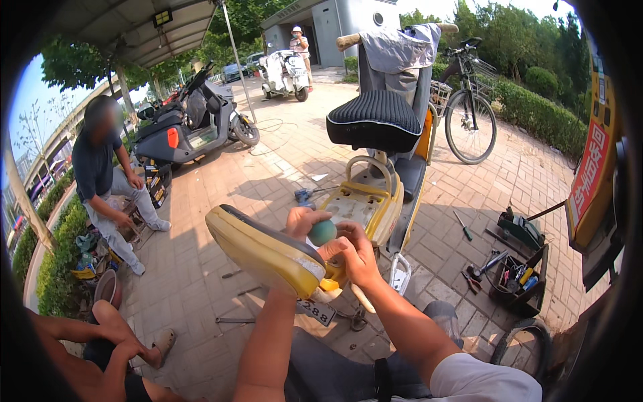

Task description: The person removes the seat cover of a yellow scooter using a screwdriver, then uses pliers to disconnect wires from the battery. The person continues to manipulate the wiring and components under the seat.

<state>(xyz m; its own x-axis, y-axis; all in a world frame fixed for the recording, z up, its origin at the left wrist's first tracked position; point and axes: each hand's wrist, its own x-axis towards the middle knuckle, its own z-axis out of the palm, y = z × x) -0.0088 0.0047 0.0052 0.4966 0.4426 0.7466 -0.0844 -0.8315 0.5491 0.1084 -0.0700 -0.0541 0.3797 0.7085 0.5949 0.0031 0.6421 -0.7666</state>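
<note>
Between my hands is a small round green thing [322, 233]; its kind does not show. Curled fingers of my left hand [301, 221] close round its far left side. From the right, my right hand [356, 253] has thumb and bent fingers against it. Just left of them a yellow-shelled scooter seat [264, 251] with a dark top is tilted up, hiding part of my left wrist. Beyond my hands stands the yellow electric scooter [395, 201] with a black ribbed front seat [376, 117]. Below my wrists a license plate [316, 311] is partly visible.
On the paving at right lie a green-handled screwdriver [463, 226], a tool box [521, 278] and a tire [526, 345]. A blue power drill [306, 196] lies past my hands. A seated person [107, 167] and another person's bare legs [127, 335] are at left.
</note>
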